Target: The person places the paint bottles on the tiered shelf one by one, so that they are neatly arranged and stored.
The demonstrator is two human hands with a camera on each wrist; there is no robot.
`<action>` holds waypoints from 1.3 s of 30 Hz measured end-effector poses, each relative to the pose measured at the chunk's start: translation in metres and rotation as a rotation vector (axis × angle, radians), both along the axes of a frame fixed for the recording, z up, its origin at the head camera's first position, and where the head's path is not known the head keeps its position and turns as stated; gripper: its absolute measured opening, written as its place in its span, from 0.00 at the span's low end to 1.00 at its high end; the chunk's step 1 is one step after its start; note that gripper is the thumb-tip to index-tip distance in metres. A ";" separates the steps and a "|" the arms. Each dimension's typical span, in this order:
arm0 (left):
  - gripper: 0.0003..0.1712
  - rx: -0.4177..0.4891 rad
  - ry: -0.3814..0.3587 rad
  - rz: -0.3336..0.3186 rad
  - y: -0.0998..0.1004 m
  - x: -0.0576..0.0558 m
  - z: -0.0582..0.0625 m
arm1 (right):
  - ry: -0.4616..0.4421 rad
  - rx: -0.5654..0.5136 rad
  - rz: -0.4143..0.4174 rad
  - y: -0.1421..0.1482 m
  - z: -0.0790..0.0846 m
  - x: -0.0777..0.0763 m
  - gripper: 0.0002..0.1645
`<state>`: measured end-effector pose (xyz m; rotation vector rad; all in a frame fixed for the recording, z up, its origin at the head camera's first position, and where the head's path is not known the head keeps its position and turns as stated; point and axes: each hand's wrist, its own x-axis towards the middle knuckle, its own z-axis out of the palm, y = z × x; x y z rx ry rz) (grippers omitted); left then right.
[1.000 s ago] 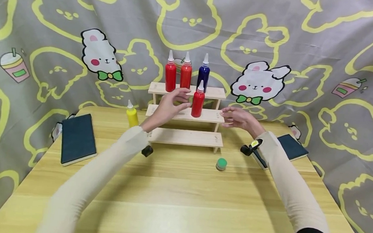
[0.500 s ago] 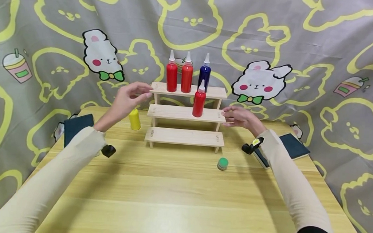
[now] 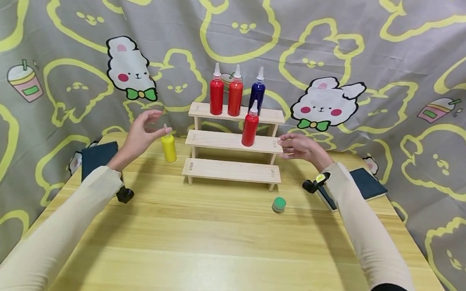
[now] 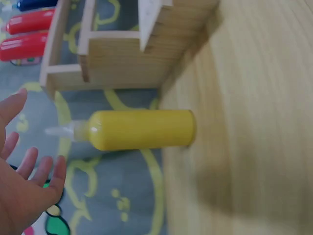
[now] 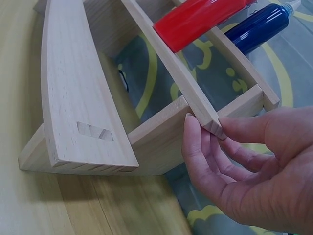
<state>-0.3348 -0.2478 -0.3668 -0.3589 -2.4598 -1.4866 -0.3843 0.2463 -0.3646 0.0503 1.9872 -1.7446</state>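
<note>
A yellow squeeze bottle [image 3: 169, 148] with a pointed white nozzle stands upright on the table, left of a three-step wooden display shelf [image 3: 231, 170]. My left hand [image 3: 139, 133] is beside the bottle's top, fingers spread and thumb apart; in the left wrist view the hand [image 4: 29, 181] is near the nozzle and holds nothing. With thumb and fingers my right hand [image 3: 300, 148] pinches the right end of the middle step, as the right wrist view shows. One red bottle [image 3: 249, 131] stands on that step. Two red bottles [image 3: 216, 97] and a dark blue bottle [image 3: 257, 92] occupy the top step.
A small green-lidded jar [image 3: 279, 205] sits in front of the shelf's right side. Dark books lie at the left [image 3: 96, 155] and at the right [image 3: 367, 184]. Behind the table hangs a grey patterned cloth [image 3: 241, 41].
My left hand has moved left from the red bottle on the middle step, then down to beside the yellow bottle. My right hand stays on the shelf's end.
</note>
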 end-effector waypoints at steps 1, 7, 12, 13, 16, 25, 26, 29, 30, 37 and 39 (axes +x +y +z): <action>0.41 0.000 -0.021 0.004 -0.002 -0.001 -0.004 | -0.004 -0.007 -0.004 0.000 0.000 0.000 0.17; 0.43 0.021 -0.087 0.004 -0.005 -0.001 -0.024 | -0.010 -0.049 -0.006 0.001 -0.001 0.000 0.13; 0.44 0.080 -0.139 -0.012 -0.001 -0.002 -0.039 | -0.023 -0.049 -0.004 0.003 -0.003 0.000 0.14; 0.44 0.087 -0.150 -0.012 -0.001 -0.003 -0.042 | -0.027 -0.049 -0.003 0.004 -0.003 0.000 0.14; 0.44 0.104 -0.173 -0.011 0.002 -0.005 -0.048 | -0.029 -0.053 0.002 0.006 -0.004 0.000 0.15; 0.42 0.085 -0.184 0.038 0.005 -0.010 -0.059 | -0.019 -0.043 -0.011 0.004 -0.004 -0.002 0.18; 0.42 0.086 -0.184 0.044 0.005 -0.010 -0.059 | -0.018 -0.045 -0.009 0.004 -0.004 -0.002 0.18; 0.40 0.087 -0.177 0.046 0.004 -0.010 -0.061 | -0.019 -0.051 -0.012 0.005 -0.004 -0.002 0.15; 0.39 0.081 -0.173 0.049 0.004 -0.010 -0.062 | -0.022 -0.056 -0.014 0.005 -0.004 -0.002 0.15; 0.34 0.061 -0.142 0.078 0.003 -0.010 -0.062 | -0.027 -0.079 -0.004 0.005 -0.003 -0.002 0.15; 0.34 0.060 -0.138 0.090 0.004 -0.009 -0.062 | -0.021 -0.075 -0.002 0.005 -0.003 -0.001 0.15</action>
